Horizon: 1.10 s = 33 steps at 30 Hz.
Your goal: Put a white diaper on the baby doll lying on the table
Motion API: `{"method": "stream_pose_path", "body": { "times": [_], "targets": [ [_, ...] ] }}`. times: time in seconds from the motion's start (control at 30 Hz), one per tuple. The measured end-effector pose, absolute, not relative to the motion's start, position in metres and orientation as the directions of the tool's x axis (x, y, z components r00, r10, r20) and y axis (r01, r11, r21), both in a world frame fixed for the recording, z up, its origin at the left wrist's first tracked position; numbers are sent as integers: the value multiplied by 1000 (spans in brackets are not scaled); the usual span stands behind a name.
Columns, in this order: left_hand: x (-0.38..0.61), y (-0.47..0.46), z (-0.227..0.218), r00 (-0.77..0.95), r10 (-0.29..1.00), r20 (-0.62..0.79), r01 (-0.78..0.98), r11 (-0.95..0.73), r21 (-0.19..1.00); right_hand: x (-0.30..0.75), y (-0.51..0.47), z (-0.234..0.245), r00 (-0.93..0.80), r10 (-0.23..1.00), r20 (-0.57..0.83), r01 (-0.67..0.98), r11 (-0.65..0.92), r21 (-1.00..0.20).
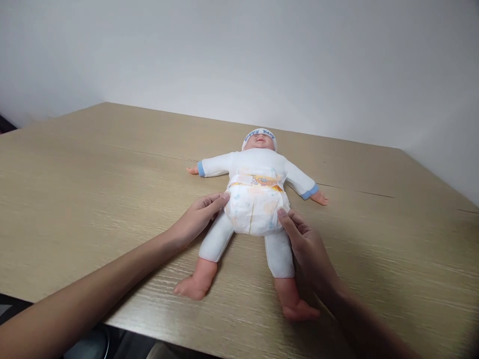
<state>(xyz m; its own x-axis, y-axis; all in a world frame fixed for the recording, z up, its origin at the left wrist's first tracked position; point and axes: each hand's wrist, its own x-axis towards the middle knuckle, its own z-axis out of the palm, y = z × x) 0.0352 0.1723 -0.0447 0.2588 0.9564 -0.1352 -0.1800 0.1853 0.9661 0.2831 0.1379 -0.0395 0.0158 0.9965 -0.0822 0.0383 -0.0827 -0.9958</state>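
Note:
On its back lies a baby doll (258,162) in a white suit with blue cuffs and a lettered white cap, its feet toward me. A white diaper (254,209) with an orange patterned waistband is wrapped around its hips. My left hand (204,214) pinches the diaper's edge at the left leg opening, thumb on top. At the opposite leg opening, my right hand (303,237) is closed on the other edge, its thumb pressed on the diaper. The fingers beneath the edges are partly hidden.
The doll rests on a wide light wooden table (112,199) with thin seam lines. Behind the table's far edge stands a plain pale wall (239,60). Dark shapes show below the near edge at the bottom left.

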Motion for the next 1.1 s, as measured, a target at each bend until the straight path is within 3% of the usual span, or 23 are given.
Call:
{"method": "stream_pose_path", "body": {
  "times": [0.4,0.7,1.1],
  "targets": [
    [33,168,-42,340,934,-109,-19,123,992,284,137,-37,19,1000,7,251,2,-968],
    [35,169,-44,368,911,-183,-218,276,936,286,144,-36,-133,984,-116,-68,-126,-990],
    [34,170,-48,327,922,-209,-261,301,917,288,145,-39,-146,984,-104,-107,-120,-987]
  ]
}}
